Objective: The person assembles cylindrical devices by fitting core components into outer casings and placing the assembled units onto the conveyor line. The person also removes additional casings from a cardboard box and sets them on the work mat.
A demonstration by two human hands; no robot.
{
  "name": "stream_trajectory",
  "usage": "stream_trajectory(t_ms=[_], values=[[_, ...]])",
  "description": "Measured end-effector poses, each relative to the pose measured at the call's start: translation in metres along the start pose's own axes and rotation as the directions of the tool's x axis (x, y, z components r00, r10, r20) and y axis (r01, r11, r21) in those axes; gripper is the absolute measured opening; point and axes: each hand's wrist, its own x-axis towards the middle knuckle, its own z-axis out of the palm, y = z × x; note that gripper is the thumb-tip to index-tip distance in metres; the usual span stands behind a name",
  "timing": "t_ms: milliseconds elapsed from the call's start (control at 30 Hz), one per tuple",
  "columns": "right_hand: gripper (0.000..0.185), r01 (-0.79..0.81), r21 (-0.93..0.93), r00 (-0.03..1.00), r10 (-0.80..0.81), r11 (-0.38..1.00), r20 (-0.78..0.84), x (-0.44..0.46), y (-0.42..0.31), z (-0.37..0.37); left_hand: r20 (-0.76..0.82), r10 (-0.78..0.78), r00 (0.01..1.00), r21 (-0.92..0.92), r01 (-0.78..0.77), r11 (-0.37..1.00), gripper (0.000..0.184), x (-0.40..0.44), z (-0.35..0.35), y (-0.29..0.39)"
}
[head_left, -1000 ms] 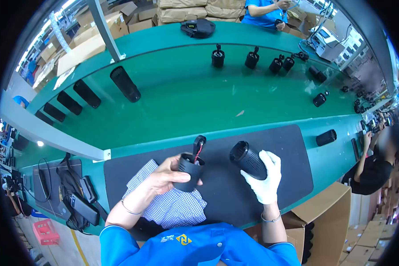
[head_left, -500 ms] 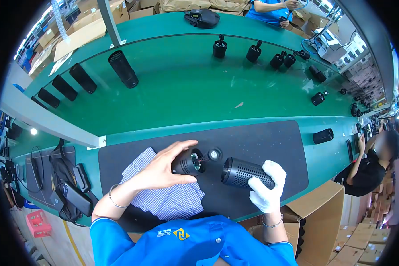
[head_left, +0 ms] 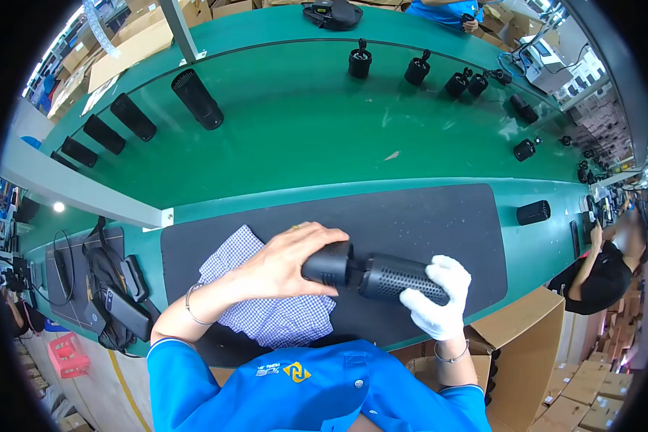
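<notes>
- Gripping short black cup in bare left hand, with fingers curled over far side and thumb along near side.
- Gripping perforated black tube by right end in white-gloved right hand, with fingers wrapped round.
- Holding both pieces end to end, roughly in line, between left and right fingers; cannot tell contact from gap, blurred there.
- Working above dark mat.
- Note checked cloth, crumpled on near side of left fingers, partly under forearm.
- Note open cardboard box, near and right of gloved fingers.
- Spot lone black cylinder on its side, beyond and right of gloved fingers, off mat.
- Spot row of dark tubes on green bench, well beyond and left of left fingers.
</notes>
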Motion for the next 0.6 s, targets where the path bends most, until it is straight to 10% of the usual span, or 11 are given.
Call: stream_trajectory(t_ms=[300, 600], values=[[0.037, -0.25, 0.473, 0.968, 0.207, 0.845, 0.142, 0.015, -0.008, -0.009, 0.021, 0.123, 0.992, -0.182, -0.117, 0.976, 0.063, 0.012, 0.008, 0.011], [0.034, -0.056, 0.368, 0.998, 0.038, 0.928, 0.055, 0.016, -0.013, -0.016, 0.099, 0.08, 0.992, -0.236, -0.055, 0.97, 0.065, 0.016, 0.008, 0.018]])
